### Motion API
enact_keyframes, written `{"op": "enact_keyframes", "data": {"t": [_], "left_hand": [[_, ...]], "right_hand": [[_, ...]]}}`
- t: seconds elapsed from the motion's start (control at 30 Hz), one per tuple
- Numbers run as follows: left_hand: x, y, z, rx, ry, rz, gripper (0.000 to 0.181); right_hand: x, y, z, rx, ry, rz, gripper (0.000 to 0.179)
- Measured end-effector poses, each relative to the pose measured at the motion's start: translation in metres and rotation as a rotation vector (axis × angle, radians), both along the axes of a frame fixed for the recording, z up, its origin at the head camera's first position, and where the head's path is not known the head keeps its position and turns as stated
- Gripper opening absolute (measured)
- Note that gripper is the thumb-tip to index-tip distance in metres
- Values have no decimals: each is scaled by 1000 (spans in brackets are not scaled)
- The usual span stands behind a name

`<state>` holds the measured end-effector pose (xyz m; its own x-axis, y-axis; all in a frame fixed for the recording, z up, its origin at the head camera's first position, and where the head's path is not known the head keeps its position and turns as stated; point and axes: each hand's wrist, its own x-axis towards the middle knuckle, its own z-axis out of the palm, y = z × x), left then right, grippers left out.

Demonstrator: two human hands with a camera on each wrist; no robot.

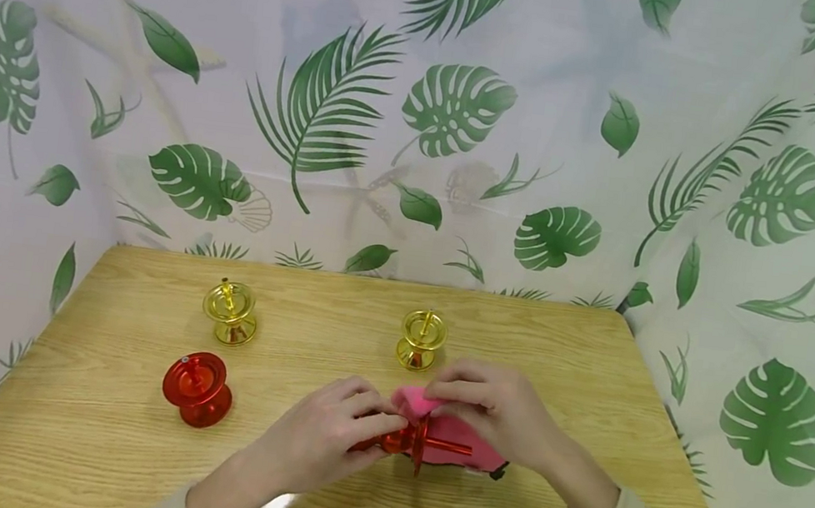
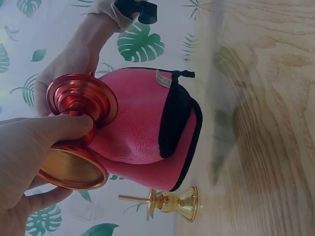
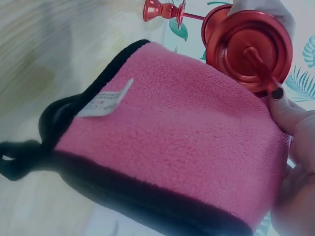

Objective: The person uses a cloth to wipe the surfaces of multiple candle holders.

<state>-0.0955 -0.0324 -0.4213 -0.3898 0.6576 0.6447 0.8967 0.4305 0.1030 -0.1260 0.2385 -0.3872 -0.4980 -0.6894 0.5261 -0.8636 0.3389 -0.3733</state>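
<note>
My left hand (image 1: 326, 437) grips a red metal candle holder (image 1: 419, 448) by its narrow waist, tipped on its side with the spike towards the right. In the left wrist view, the thumb lies across the waist, and the hollow base (image 2: 74, 169) faces the camera. My right hand (image 1: 503, 411) pinches a pink cloth (image 3: 172, 113) with black edging and a white tag. The bunched part of the cloth is at the rim of the holder's dish, and the rest hangs behind the spike. In the right wrist view, the dish and spike (image 3: 258, 66) show beside the cloth.
A second red candle holder (image 1: 199, 394) stands upright on the left of the wooden table (image 1: 90, 453). Two gold candle holders stand farther back, one at the left (image 1: 230, 318) and one near the middle (image 1: 418, 343). A leaf-patterned curtain (image 1: 351, 222) hangs behind the table.
</note>
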Motion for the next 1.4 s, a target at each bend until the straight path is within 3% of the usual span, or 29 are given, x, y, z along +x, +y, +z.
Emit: {"op": "enact_keyframes", "data": {"t": [0.17, 0.33, 0.43, 0.7, 0.83, 0.97, 1.03, 1.13, 1.27, 1.4], "left_hand": [[-2, 0, 3, -3, -6, -1, 36], [-4, -1, 4, -10, -26, -10, 33], [-5, -3, 4, -7, -54, -8, 34], [-7, -8, 5, 33, -158, -5, 35], [-6, -10, 6, 27, -178, -14, 35], [-6, -9, 6, 16, -145, -19, 35], [-6, -9, 5, 14, -113, -17, 35], [-6, -7, 5, 7, -55, -13, 33], [-4, -6, 6, -7, -3, -8, 32], [0, -7, 6, -12, 20, 3, 34]], "right_hand": [[6, -3, 11, 36, 175, 44, 40], [17, -6, 16, 93, 310, 20, 36], [24, -9, 16, 119, 404, -2, 23], [38, -16, 10, 123, 745, 23, 29], [45, -17, 5, 144, 807, 25, 30], [47, -20, 4, 111, 777, -25, 30], [46, -21, 5, 93, 717, -64, 31], [43, -22, 7, 81, 566, -114, 30], [35, -19, 13, 58, 338, -102, 8], [22, -16, 15, 39, 119, -75, 26]]}}
